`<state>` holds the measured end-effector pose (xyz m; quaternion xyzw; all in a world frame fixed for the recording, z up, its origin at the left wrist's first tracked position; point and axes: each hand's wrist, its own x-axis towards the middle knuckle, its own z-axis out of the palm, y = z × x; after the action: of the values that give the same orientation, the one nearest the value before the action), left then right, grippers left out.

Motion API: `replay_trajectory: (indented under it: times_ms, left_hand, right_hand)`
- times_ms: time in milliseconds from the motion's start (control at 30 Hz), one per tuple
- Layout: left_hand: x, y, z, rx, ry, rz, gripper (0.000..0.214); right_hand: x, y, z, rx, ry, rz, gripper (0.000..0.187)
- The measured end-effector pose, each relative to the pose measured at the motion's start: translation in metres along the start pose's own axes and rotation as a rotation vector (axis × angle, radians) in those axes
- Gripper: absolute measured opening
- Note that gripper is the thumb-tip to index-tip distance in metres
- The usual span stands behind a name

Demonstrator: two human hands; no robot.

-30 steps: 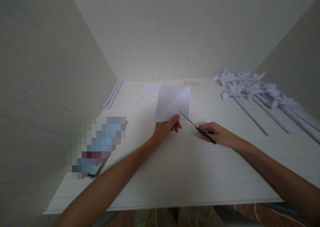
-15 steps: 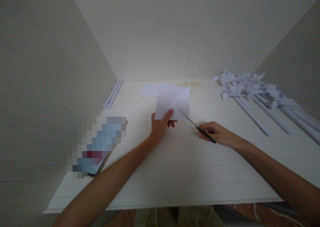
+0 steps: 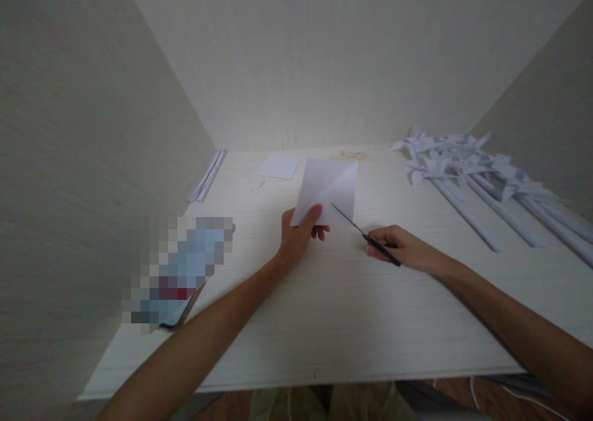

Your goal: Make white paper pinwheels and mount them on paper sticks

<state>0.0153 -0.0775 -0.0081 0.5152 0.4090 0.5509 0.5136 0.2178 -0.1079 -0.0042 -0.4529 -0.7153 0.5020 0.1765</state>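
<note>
My left hand pinches the lower left corner of a creased white paper square and holds it up above the white table. My right hand grips small black scissors. Their thin blades point up and left, and the tip lies close to the paper's lower edge. I cannot see whether the blades touch the sheet.
Several white paper pinwheels on rolled paper sticks lie at the right. A small white sheet rests at the back, folded paper strips by the left wall, and a blurred-out object at the left. Walls enclose three sides.
My left hand has lifted and turned the paper square, shifting it slightly right, and the small sheet behind it is now uncovered. The right hand with the scissors has barely moved.
</note>
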Motion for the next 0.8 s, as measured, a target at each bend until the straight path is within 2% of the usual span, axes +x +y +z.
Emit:
replay_trajectory:
  times_ms: [800]
  left_hand:
    - [-0.0006,-0.0003,0.0034,0.010,-0.007,-0.023,0.034]
  right_hand:
    - [0.0003,-0.0061,0.0019,0.034,0.020,0.020,0.040]
